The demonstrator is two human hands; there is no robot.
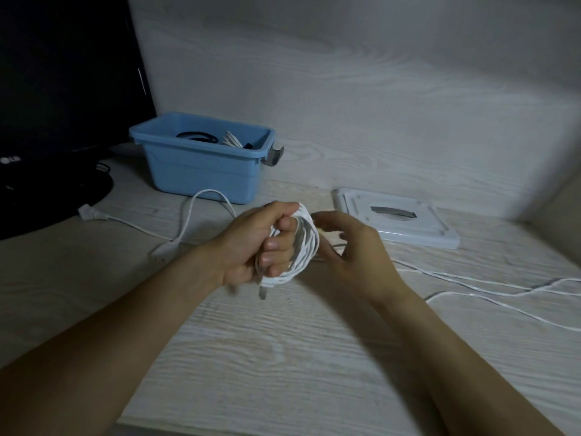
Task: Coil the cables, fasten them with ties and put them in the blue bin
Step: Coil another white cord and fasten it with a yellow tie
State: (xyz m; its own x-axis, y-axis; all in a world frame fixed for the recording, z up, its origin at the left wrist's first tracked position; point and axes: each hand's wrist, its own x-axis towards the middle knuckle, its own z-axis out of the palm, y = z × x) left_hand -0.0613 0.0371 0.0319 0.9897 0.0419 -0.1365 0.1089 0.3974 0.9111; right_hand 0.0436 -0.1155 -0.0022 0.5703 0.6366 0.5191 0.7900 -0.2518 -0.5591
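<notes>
Desk [283, 357] with blue bin [201, 166] at rear, coiled cables inside. Lid [399, 223] right of bin; monitor [63, 89] to its left. In front of bin, left hand [251, 243] is closed around a white cable coil [303, 247]; right hand [355, 247], fingers spread, touches the coil, gripping nothing. Loose cable [490, 289] trails right of bin.

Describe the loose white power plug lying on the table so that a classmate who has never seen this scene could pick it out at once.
Start at the dark monitor on the left and drop to its round black base. Just right of that base, in front of the blue bin, lies the white plug. Unlike the coil gripped in the left hand, it rests flat and untouched.
</notes>
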